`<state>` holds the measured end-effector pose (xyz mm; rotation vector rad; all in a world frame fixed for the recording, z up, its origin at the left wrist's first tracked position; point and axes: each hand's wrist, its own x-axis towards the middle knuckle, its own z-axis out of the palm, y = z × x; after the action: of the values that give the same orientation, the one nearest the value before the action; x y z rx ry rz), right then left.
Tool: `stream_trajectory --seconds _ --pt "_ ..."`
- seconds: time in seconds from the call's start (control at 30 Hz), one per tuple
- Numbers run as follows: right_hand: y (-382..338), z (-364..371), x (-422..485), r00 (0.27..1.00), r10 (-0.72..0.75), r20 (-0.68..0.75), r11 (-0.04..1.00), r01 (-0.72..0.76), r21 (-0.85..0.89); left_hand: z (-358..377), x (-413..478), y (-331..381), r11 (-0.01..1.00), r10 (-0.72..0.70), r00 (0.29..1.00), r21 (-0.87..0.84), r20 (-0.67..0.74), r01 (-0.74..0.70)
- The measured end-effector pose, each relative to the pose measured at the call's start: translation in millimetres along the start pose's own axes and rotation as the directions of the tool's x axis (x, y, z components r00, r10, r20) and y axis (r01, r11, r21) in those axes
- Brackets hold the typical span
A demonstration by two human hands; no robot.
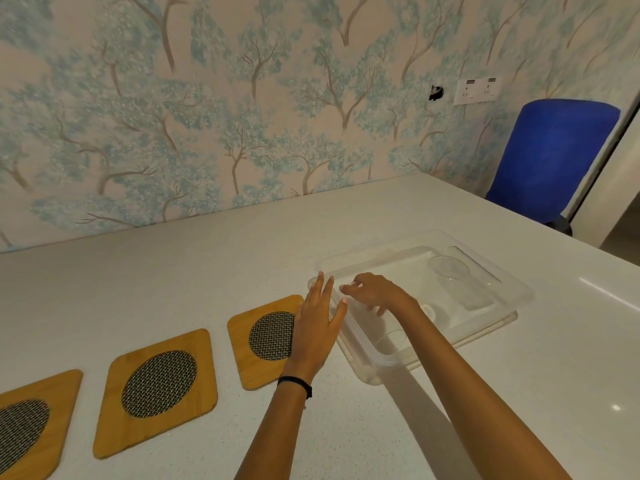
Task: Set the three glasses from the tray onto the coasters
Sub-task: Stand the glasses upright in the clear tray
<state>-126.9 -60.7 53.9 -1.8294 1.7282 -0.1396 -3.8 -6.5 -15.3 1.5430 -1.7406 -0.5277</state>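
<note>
Three wooden coasters with woven round centres lie in a row on the white counter: left [31,424], middle [157,386] and right [258,336]. A clear plastic tray [498,306] sits to their right. Inside it a clear glass [457,282] stands at the far right and another glass [393,341] sits near the front. A third glass is hard to make out behind my right arm. My left hand [317,323] hovers flat and open over the right coaster's edge, by the tray's left rim. My right hand [374,294] is over the tray's left part, fingers spread, holding nothing.
The white counter [450,427] meets a tree-patterned wall at the back. A blue chair [550,157] stands beyond the counter's far right corner. A double wall socket [478,90] is above it. I wear a black band on my left wrist.
</note>
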Motion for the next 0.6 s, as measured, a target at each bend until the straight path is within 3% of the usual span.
stream_trajectory --seconds 0.27,0.43,0.6 --pt "-0.3 -6.5 -0.5 0.999 0.039 0.021 0.993 -0.041 0.114 0.7 -0.1 -1.4 1.0 0.006 1.0 0.0 0.0 -0.006" --pt "11.3 -9.5 -4.6 0.988 0.007 -0.156 0.974 0.028 0.223 2.3 1.8 -3.1 0.999 0.008 1.0 0.036 -0.006 -0.007" --pt "25.4 -17.7 -17.1 0.927 -0.057 -0.371 0.941 0.174 0.289 2.0 0.9 -2.5 1.0 0.014 1.0 0.014 -0.008 -0.014"
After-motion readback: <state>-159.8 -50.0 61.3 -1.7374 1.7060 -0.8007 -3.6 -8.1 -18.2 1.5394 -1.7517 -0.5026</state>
